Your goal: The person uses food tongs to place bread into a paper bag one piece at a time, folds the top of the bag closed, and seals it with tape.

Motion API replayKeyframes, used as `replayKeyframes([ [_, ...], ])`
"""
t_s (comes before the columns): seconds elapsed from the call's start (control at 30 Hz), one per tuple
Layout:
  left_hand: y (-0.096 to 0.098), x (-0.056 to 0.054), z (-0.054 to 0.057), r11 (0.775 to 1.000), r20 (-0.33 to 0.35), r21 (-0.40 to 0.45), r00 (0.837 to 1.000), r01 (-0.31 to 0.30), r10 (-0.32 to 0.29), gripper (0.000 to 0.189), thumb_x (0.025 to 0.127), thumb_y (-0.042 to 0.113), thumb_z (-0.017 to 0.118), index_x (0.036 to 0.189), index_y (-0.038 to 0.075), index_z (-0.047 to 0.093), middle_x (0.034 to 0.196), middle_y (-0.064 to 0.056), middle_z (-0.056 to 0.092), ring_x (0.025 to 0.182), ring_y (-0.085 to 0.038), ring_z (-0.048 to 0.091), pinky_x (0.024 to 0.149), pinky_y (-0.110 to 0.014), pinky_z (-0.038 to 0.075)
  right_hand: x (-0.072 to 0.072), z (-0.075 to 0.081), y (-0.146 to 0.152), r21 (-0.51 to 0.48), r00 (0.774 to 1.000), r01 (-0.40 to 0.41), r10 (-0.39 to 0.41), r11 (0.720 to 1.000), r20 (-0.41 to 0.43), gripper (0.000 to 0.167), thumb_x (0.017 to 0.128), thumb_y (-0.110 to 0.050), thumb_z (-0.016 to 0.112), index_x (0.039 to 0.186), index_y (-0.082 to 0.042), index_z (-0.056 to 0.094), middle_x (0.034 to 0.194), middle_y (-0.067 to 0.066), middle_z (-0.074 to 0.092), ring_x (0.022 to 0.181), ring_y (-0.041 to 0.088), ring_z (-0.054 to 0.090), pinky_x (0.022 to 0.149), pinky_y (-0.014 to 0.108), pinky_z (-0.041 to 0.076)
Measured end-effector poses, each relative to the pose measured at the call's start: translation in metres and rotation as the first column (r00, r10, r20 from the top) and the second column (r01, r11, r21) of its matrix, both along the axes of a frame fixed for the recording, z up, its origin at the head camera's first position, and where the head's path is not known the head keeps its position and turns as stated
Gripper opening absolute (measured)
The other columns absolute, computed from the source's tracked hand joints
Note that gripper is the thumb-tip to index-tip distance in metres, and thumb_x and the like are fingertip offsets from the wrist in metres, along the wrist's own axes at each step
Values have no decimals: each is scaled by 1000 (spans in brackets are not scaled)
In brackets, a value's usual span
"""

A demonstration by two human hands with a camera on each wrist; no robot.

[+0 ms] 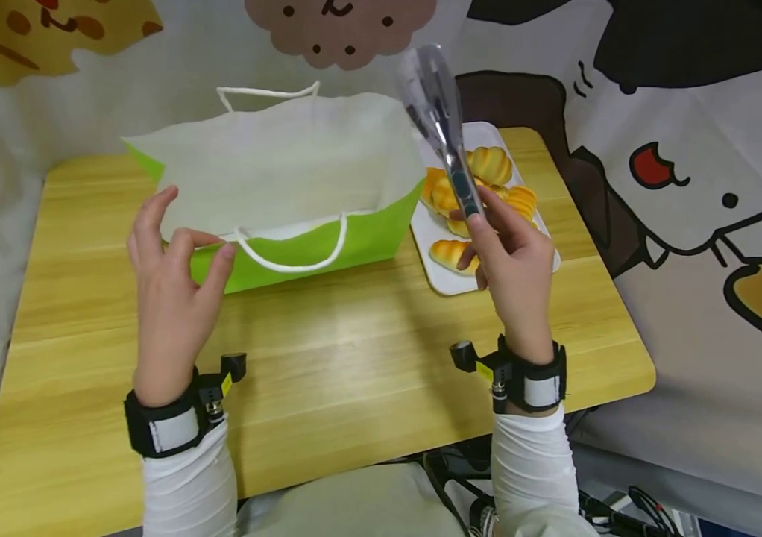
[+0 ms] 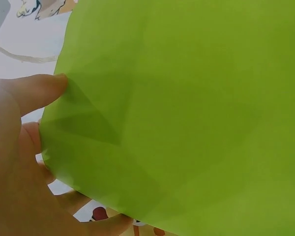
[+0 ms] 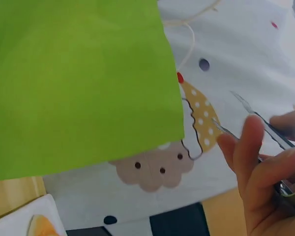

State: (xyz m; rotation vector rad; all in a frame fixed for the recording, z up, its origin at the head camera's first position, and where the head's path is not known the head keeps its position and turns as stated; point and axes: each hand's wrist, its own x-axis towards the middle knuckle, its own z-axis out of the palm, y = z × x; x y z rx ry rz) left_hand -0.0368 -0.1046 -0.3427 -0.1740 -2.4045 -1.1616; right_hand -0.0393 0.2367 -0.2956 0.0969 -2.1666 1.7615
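Note:
A green paper bag (image 1: 374, 233) with a white inside and white rope handles (image 1: 290, 267) stands on the table, its mouth spread wide. My left hand (image 1: 176, 298) holds its left rim, the thumb on the near green side and the fingers around the edge. In my right hand (image 1: 518, 265) is a pair of metal tongs (image 1: 451, 153), gripped by the handle end with the tips pointing up and away, nothing between them. This hand hovers over the near part of a white tray (image 1: 444, 283), where several golden bread rolls (image 1: 490, 164) lie, partly hidden by hand and tongs.
The wooden table (image 1: 327, 373) has rounded corners, and its front edge runs close to my lap. Behind it hangs a white cloth (image 1: 200, 45) printed with cartoon animals. To the right of the tray the tabletop ends a short way off.

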Motion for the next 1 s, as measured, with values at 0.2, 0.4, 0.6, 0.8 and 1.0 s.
replayKeyframes([
  [0.2, 3, -2, 0, 1000, 7, 19, 1000, -2, 2, 19, 95, 11, 67, 96, -7, 62, 160, -9, 33, 150, -29, 20, 121, -53, 23, 8, -12, 16, -208, 994, 100, -105, 973, -10, 32, 97, -15, 64, 128, -7, 68, 98, 11, 75, 47, 15, 56, 33, 21, 32],
  [0.4, 2, -3, 0, 1000, -1, 24, 1000, -7, 7, 18, 95, 10, 67, 96, -7, 62, 159, -7, 34, 150, -26, 20, 122, -51, 22, 16, -26, 37, -261, 974, 225, -215, 939, 66, 32, 99, -17, 62, 129, -7, 67, 99, 13, 75, 48, 16, 55, 32, 20, 32],
  [0.6, 2, -2, -3, 999, -20, 33, 1000, -14, 15, 18, 93, 10, 68, 95, -8, 63, 158, -2, 35, 150, -22, 22, 123, -48, 21, 22, -41, 69, -270, 935, 355, -336, 895, 113, 32, 98, -20, 64, 127, -8, 68, 100, 13, 75, 48, 13, 57, 34, 17, 35],
  [0.8, 4, -1, -4, 1000, -53, 30, 999, -4, 5, 22, 95, 13, 68, 96, -9, 62, 158, -5, 36, 150, -26, 23, 122, -48, 21, 38, -58, 102, -224, 862, 502, -462, 835, 208, 31, 97, -22, 66, 125, -10, 70, 95, 11, 74, 46, 13, 57, 34, 16, 36],
  [1.0, 5, -1, -2, 999, -41, 42, 999, -16, 17, 20, 94, 11, 67, 95, -9, 62, 157, -5, 37, 149, -26, 24, 123, -47, 20, 49, -82, 123, -105, 780, 583, -520, 805, 348, 37, 97, -30, 65, 128, -11, 68, 99, 6, 74, 49, 13, 58, 36, 17, 38],
])
